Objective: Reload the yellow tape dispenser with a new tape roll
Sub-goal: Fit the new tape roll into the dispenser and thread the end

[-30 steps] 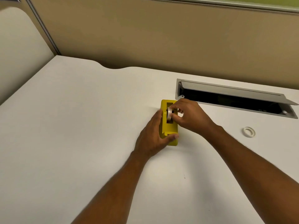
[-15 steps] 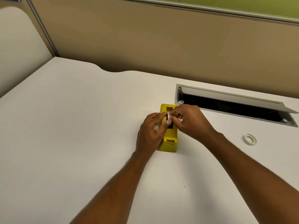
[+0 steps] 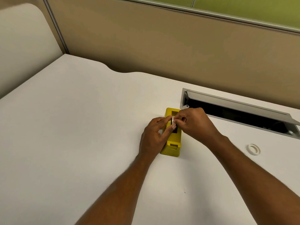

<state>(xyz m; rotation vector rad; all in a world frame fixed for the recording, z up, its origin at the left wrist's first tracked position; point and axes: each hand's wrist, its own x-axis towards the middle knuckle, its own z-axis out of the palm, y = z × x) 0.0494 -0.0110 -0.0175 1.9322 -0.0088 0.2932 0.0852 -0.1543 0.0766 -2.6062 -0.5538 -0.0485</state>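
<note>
Left of dispenser [image 3: 172,143]: bare desk [image 3: 73,127] lying open.
Right: cable hatch [image 3: 235,109] standing open, spare ring [image 3: 253,149] lying apart.

A yellow tape dispenser [image 3: 172,142] stands on the white counter [image 3: 78,127] right of the frame's centre, its short end toward the camera. The left hand [image 3: 154,137] lies against its left side, fingers reaching over the top slot. The right hand [image 3: 194,123] comes in from the right, fingertips pinched on the tape roll [image 3: 173,121] seated in that slot. At right a small white ring [image 3: 253,149] lies flat. Behind the hands, an open cable tray [image 3: 235,111] is sunk into the counter.
</note>
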